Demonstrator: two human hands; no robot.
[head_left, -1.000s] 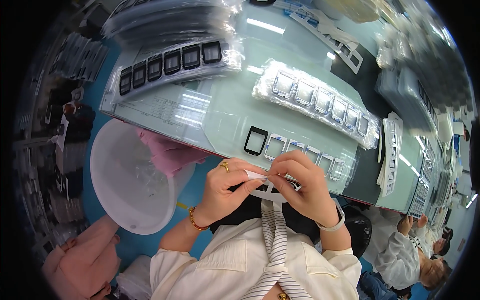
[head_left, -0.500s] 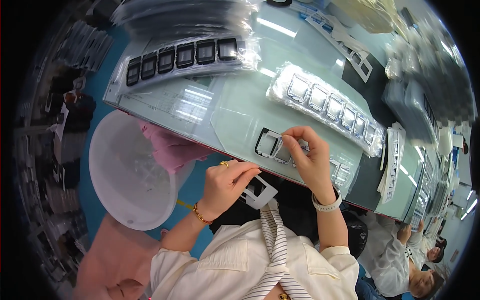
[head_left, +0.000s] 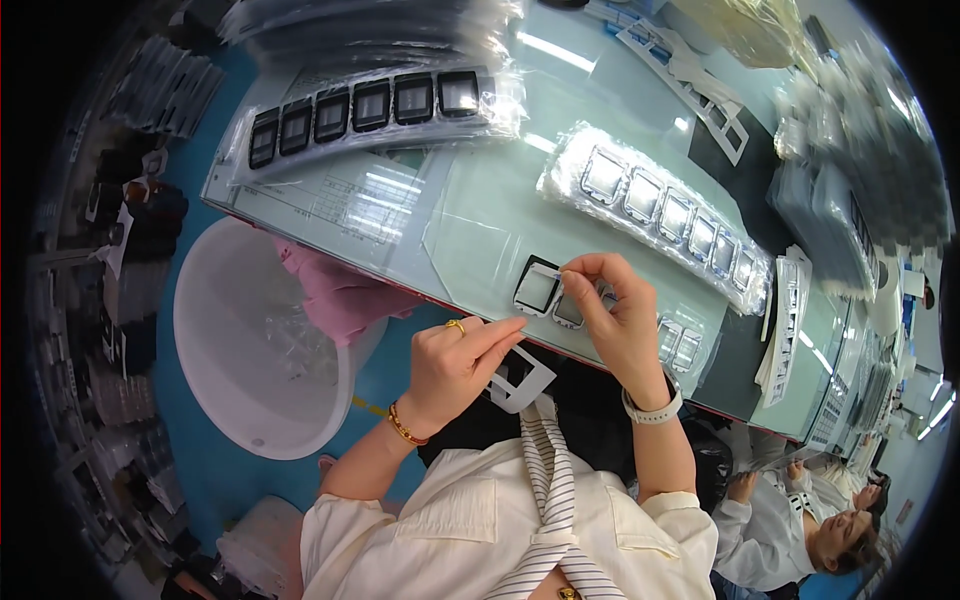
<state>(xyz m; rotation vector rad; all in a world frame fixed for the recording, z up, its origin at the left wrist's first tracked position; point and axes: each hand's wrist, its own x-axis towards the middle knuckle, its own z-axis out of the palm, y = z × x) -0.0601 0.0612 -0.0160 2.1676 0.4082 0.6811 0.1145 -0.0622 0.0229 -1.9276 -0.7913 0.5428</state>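
Observation:
At the table's near edge lies a row of small rectangular window frames (head_left: 568, 312), partly covered by my right hand (head_left: 615, 315). Its thumb and forefinger pinch a thin white frame-shaped piece (head_left: 544, 270) at the upper right corner of the leftmost black-edged frame (head_left: 523, 281). My left hand (head_left: 452, 368) is closed, fingertips pressed together beside that frame's lower corner; whatever they grip is too small to make out. A white cut-out sheet (head_left: 537, 386) hangs below the table edge, just right of my left hand. More frames (head_left: 686, 350) show past my right wrist.
Beyond my hands lies a clear plastic-wrapped tray of silvery frames (head_left: 675, 215). A bagged row of black frames (head_left: 372, 105) is at the far left. A white tub (head_left: 215, 380) and pink cloth (head_left: 335, 300) are left of the table. Co-workers (head_left: 790, 540) sit at the right.
The white piece now lies more squarely over the leftmost black-edged frame. My left fingertips have moved slightly up and right. The pink-clothed shape at lower left has gone, showing a pale bin.

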